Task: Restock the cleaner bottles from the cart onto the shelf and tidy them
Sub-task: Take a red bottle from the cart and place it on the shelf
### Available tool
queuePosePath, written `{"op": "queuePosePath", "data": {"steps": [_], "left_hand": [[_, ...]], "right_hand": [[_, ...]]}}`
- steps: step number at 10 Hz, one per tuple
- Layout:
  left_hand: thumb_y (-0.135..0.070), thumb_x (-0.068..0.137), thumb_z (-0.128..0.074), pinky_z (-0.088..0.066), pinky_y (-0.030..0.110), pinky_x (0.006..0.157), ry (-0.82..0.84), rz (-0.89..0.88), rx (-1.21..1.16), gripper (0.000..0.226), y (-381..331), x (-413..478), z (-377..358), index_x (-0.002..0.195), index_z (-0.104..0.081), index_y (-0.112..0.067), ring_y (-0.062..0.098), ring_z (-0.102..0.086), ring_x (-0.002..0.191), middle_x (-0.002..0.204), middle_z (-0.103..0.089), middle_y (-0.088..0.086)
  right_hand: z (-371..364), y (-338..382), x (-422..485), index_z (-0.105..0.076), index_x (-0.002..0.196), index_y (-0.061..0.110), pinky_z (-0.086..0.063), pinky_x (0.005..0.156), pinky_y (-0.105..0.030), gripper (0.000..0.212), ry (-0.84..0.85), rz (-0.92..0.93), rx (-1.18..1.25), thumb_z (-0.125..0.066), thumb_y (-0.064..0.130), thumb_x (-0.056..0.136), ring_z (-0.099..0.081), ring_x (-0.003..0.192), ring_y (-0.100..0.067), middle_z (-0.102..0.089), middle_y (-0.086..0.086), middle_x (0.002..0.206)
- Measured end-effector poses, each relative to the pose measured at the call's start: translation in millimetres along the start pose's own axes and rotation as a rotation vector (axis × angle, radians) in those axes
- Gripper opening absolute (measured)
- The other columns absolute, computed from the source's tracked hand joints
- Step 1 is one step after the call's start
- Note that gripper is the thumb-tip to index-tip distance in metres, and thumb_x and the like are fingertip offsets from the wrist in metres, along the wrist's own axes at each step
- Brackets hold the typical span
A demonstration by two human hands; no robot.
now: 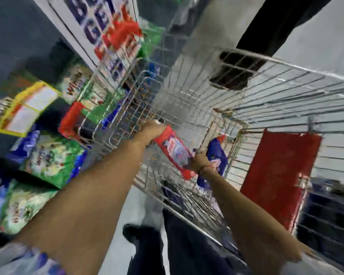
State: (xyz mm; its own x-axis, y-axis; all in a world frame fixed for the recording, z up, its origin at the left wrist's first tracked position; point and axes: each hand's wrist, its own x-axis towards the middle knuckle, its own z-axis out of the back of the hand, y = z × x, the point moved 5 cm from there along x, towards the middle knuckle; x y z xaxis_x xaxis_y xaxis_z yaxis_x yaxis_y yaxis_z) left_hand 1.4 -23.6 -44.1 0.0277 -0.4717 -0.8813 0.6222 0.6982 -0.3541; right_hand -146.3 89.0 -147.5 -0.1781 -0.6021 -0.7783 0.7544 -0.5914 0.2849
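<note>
Both hands reach into cart (236, 92), frame center. Left hand (151, 132) grips red bottle (174, 151) top; right hand (199, 161) grips its lower end. Blue bottle (216, 155) just beside.

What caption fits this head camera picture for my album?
Both hands, left hand and right hand, hold a red bottle inside the wire cart beside stocked shelves.

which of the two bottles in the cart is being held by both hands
The red bottle with the white label: the left hand grips one end, the right hand the other. The blue bottle lies beside it in the wire cart.
</note>
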Motion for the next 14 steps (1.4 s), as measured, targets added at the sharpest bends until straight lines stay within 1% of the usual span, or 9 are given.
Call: {"op": "queuePosePath", "data": {"steps": [1, 3, 4, 6, 8, 9, 11, 12, 14], "left_hand": [[-0.025, 0.085, -0.057, -0.042, 0.012, 0.034, 0.019, 0.068, -0.169, 0.024, 14.6, 37.2, -15.3, 0.066, -0.053, -0.01, 0.001, -0.054, 0.03, 0.048, -0.066, -0.001], [-0.043, 0.081, -0.059, -0.048, 0.024, 0.043, 0.058, 0.235, -0.387, 0.041, 42.9, 78.4, -36.4, 0.103, -0.058, -0.008, 0.017, -0.061, 0.046, 0.058, -0.064, 0.005], [-0.038, 0.084, -0.058, -0.053, 0.026, 0.05, 0.069, 0.206, -0.447, 0.026, 40.3, 76.2, -37.7, 0.083, -0.051, -0.013, 0.018, -0.06, 0.065, 0.066, -0.07, 0.009], [-0.043, 0.081, -0.06, -0.045, 0.026, 0.057, 0.104, 0.092, -0.563, 0.047, 12.5, 55.0, -15.8, 0.114, -0.051, -0.012, 0.014, -0.056, 0.071, 0.08, -0.059, 0.004], [-0.041, 0.085, -0.056, -0.052, 0.03, 0.08, 0.237, -0.236, -0.754, 0.025, -41.6, -14.1, 34.0, 0.088, -0.065, -0.018, 0.015, -0.067, 0.073, 0.065, -0.075, -0.005], [-0.043, 0.077, -0.06, -0.056, 0.021, 0.066, 0.282, -0.418, -0.792, 0.024, -58.7, -74.7, 69.8, 0.079, -0.07, -0.021, 0.006, -0.069, 0.063, 0.068, -0.075, -0.009], [-0.03, 0.09, -0.049, -0.057, 0.024, 0.07, 0.109, -0.644, -0.955, 0.021, -42.8, -175.8, 146.1, 0.089, -0.066, -0.017, 0.006, -0.07, 0.065, 0.07, -0.076, -0.007], [-0.028, 0.086, -0.053, -0.058, 0.02, 0.067, -0.008, -0.733, -1.052, 0.018, -4.9, -229.3, 188.3, 0.089, -0.066, -0.016, 0.007, -0.07, 0.065, 0.069, -0.076, -0.006], [-0.029, 0.079, -0.061, -0.058, 0.021, 0.063, -0.261, -0.872, -1.11, 0.017, 113.2, -329.2, 257.4, 0.088, -0.067, -0.015, 0.008, -0.07, 0.062, 0.069, -0.076, -0.005]], "right_hand": [[-20.7, -9.3, 25.5, -0.046, 0.117, -0.003, -0.048, 0.089, -0.053, 0.052, 0.024, 0.001, 0.06, -0.067, 0.019, 0.075, -0.054, 0.088, -0.033, -0.056, -0.031, 0.113], [-18.3, 3.8, 12.8, -0.046, 0.109, 0.009, -0.054, 0.083, -0.044, 0.07, 0.008, 0.023, 0.125, -0.082, 0.032, 0.054, -0.061, 0.096, -0.036, -0.062, -0.017, 0.109], [-17.6, 4.9, 9.7, -0.047, 0.106, 0.014, -0.057, 0.08, -0.043, 0.072, 0.045, 0.026, 0.197, -0.084, 0.035, 0.048, -0.065, 0.09, -0.031, -0.067, -0.011, 0.105], [20.6, 29.2, -15.0, -0.054, 0.107, 0.015, -0.054, 0.088, -0.046, 0.072, 0.002, 0.109, 0.448, -0.083, 0.036, 0.044, -0.066, 0.094, -0.028, -0.069, -0.01, 0.107], [81.4, 79.6, -69.3, -0.056, 0.11, 0.017, -0.055, 0.087, -0.048, 0.081, -0.059, 0.28, 0.629, -0.08, 0.045, 0.038, -0.067, 0.096, -0.024, -0.069, -0.009, 0.111], [106.2, 112.5, -104.6, -0.057, 0.108, 0.02, -0.055, 0.087, -0.046, 0.071, -0.092, 0.394, 0.644, -0.086, 0.033, 0.045, -0.067, 0.095, -0.021, -0.07, -0.004, 0.108], [123.1, 186.0, -186.8, -0.058, 0.106, 0.016, -0.055, 0.077, -0.017, 0.06, -0.078, 0.643, 0.65, -0.086, 0.013, 0.052, -0.065, 0.08, 0.003, -0.07, -0.004, 0.1], [106.1, 228.9, -226.0, -0.058, 0.11, 0.009, -0.056, 0.089, -0.037, 0.065, -0.05, 0.767, 0.647, -0.084, 0.013, 0.05, -0.068, 0.094, -0.02, -0.07, -0.014, 0.108], [35.6, 312.5, -305.8, -0.055, 0.111, 0.019, -0.054, 0.09, -0.039, 0.07, 0.119, 0.977, 0.523, -0.086, 0.014, 0.048, -0.067, 0.098, -0.016, -0.07, -0.003, 0.109]]}}
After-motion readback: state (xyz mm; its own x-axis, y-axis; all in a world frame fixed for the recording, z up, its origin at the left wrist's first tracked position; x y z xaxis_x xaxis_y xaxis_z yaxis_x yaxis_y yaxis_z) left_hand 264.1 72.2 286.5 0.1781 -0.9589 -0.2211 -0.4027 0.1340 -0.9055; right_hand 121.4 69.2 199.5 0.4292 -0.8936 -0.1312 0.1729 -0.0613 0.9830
